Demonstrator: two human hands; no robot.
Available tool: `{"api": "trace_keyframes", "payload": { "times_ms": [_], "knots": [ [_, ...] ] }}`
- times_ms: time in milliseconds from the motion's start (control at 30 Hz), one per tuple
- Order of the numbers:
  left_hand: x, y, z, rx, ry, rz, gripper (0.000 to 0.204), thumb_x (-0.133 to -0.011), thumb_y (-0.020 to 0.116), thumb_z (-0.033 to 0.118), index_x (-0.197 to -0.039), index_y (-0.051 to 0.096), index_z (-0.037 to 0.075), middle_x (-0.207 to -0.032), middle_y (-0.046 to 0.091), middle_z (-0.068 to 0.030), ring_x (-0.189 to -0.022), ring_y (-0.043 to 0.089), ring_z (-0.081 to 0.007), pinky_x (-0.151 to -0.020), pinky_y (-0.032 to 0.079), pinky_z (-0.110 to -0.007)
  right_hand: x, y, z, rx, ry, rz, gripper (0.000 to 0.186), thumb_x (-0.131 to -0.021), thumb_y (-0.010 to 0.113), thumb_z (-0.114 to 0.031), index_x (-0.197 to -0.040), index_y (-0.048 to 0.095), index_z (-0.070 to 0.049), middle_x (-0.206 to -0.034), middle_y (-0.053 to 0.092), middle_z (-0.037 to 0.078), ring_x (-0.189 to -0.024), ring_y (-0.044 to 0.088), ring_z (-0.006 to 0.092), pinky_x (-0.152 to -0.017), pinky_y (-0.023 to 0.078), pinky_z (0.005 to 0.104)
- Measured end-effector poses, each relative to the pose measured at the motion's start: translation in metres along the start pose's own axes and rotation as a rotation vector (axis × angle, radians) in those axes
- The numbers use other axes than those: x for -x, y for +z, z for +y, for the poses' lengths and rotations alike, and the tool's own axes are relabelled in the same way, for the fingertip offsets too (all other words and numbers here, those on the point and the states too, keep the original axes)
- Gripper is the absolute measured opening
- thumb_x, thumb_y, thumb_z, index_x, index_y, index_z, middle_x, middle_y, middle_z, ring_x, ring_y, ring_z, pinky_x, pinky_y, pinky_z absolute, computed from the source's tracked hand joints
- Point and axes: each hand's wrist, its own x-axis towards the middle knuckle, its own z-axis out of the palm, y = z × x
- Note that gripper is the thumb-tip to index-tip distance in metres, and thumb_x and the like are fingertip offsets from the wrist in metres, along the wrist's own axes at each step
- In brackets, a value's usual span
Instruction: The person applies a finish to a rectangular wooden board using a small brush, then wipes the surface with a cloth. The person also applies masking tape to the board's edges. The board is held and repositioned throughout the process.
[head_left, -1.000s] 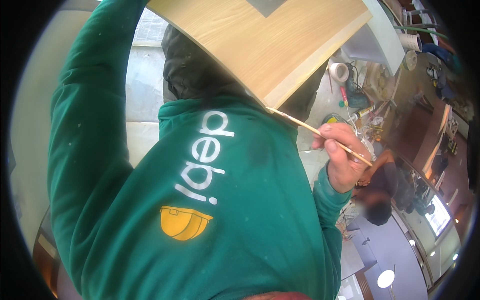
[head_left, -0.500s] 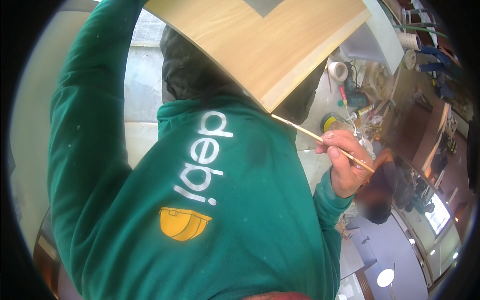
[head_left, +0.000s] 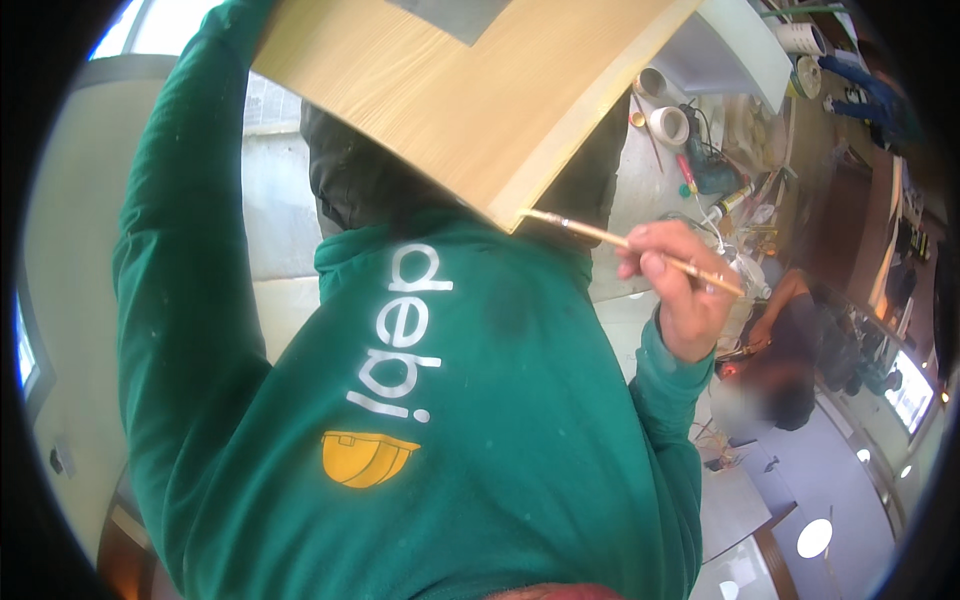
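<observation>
Brush tip now meets the lower corner of the pale rectangular wooden board, where the right hand pinches the thin wooden-handled paintbrush in closed fingers, suggesting edge work underway; left hand's grip cannot be told.

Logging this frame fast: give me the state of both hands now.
Left hand: out of view past the raised green sleeve.
Right hand: closed on a thin paintbrush, tip at the wooden panel corner.
</observation>
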Motion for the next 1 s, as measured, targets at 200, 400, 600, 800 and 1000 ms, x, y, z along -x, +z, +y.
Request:
{"api": "trace_keyframes", "payload": {
  "times_ms": [200, 400, 600, 800, 1000],
  "knots": [
    [-0.006, -0.009, -0.025, -0.032, 0.053, 0.022, 0.076, -0.077, 0.069, 0.069, -0.104, 0.074, -0.002, -0.085, 0.072, -0.0155, -0.074, 0.07, -0.0234, -0.071, 0.056, -0.036, -0.015, -0.029, 0.016, -0.046, 0.024, 0.24, 0.018, -0.093, 0.059, -0.005, -0.102, 0.07, 0.006, -0.089, 0.071, 0.016, -0.073, 0.065, 0.0174, -0.068, 0.053, 0.0295],
    [0.003, -0.013, -0.016, -0.053, 0.191, 0.005, 0.061, -0.083, 0.07, 0.06, -0.096, 0.076, 0.001, -0.082, 0.072, -0.0148, -0.068, 0.068, -0.0233, -0.069, 0.055, -0.036, -0.003, -0.005, 0.015, -0.206, -0.02, 0.078, 0.017, -0.092, 0.059, -0.003, -0.102, 0.07, 0.006, -0.089, 0.07, 0.016, -0.072, 0.065, 0.0171, -0.066, 0.053, 0.0277],
    [0.016, -0.032, 0.018, -0.026, -0.064, -0.14, 0.079, -0.071, 0.077, 0.065, -0.108, 0.073, -0.005, -0.09, 0.073, -0.0185, -0.075, 0.07, -0.0261, -0.073, 0.056, -0.035, -0.026, -0.028, 0.037, -0.243, 0.021, 0.269, 0.017, -0.094, 0.061, -0.007, -0.103, 0.071, 0.003, -0.088, 0.071, 0.012, -0.07, 0.064, 0.0131, -0.065, 0.052, 0.0255],
    [0.022, -0.027, 0.033, 0.026, -0.109, -0.127, 0.067, -0.076, 0.078, 0.056, -0.103, 0.074, -0.005, -0.085, 0.072, -0.0154, -0.073, 0.068, -0.0216, -0.071, 0.054, -0.032, -0.019, -0.026, 0.034, -0.357, -0.002, 0.082, 0.017, -0.096, 0.061, -0.008, -0.104, 0.071, 0.003, -0.09, 0.072, 0.011, -0.072, 0.063, 0.0119, -0.065, 0.051, 0.0255],
    [0.039, -0.03, 0.074, 0.071, -0.158, -0.169, 0.063, -0.079, 0.077, 0.053, -0.1, 0.074, -0.006, -0.082, 0.071, -0.0137, -0.071, 0.066, -0.0186, -0.068, 0.053, -0.032, -0.048, -0.045, 0.062, -0.369, 0.018, 0.269, 0.017, -0.097, 0.062, -0.01, -0.104, 0.072, 0.001, -0.091, 0.072, 0.01, -0.073, 0.063, 0.0113, -0.066, 0.052, 0.0256]
  ]
}}
